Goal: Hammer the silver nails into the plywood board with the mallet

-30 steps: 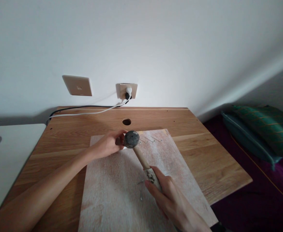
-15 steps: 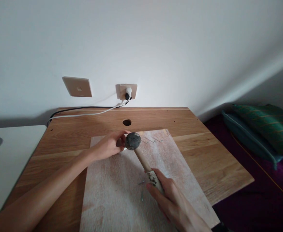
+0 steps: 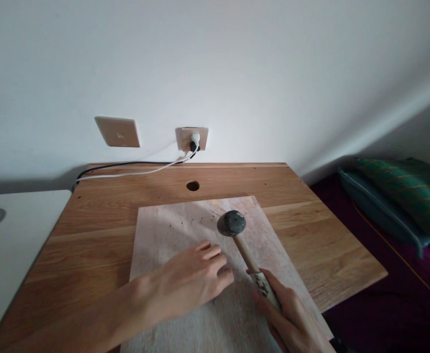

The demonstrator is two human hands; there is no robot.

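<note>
My right hand (image 3: 291,314) is wrapped round the pale, worn grip of a mallet (image 3: 249,257). Its dark round head hovers above the far right part of a whitish wooden board (image 3: 152,255), hiding some of the surface. Over the middle of the board, my left hand (image 3: 200,279) is low with its fingers curled down; the fingertips are hidden, so anything in them does not show. Along the board's far side runs a row of small nails (image 3: 201,219), several seen only as dots. One nail (image 3: 245,214) stands up just right of the mallet head.
The board lies on a wooden desk (image 3: 89,211) with a round cable hole (image 3: 192,186). Behind it, a white cable (image 3: 134,174) and a black one run from a wall socket (image 3: 203,139). A white surface (image 3: 27,245) is at left; green cushions (image 3: 406,196) lie at right.
My left hand has left the row of nails and come down toward me, covering the spot where loose nails lay. The mallet has shifted right and slightly nearer in my right hand.
</note>
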